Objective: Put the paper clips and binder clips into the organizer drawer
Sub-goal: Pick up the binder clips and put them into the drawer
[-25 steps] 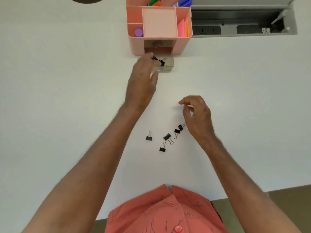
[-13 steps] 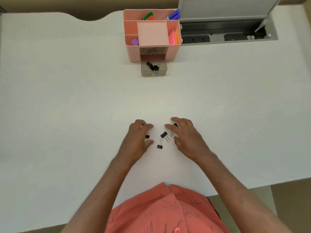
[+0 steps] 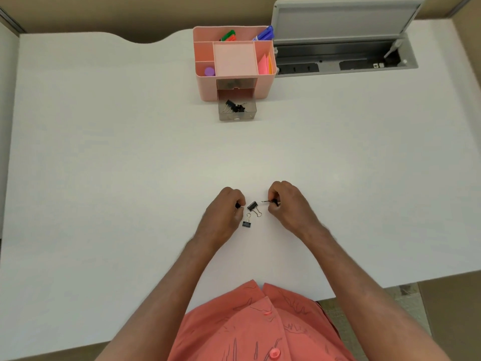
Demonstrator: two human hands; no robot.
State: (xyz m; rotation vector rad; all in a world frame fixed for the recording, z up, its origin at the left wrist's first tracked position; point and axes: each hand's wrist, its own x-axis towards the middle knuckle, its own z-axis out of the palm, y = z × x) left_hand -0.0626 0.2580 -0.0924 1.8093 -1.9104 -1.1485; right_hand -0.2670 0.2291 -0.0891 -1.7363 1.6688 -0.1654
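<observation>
- Bright, even light falls from above; the white desk (image 3: 104,178) shows no hard glare.
- Shadows are soft and short: a faint one under each hand (image 3: 223,212), and a darker one inside the organizer (image 3: 234,63) above its drawer (image 3: 237,112).
- Wide-angle distortion bends the desk edges at the left and right of the frame.
- The centre is fairly sharp; the clips (image 3: 252,206) stay small and slightly soft.
- The shirt (image 3: 260,329) at the bottom centre looks a little blurred.
</observation>
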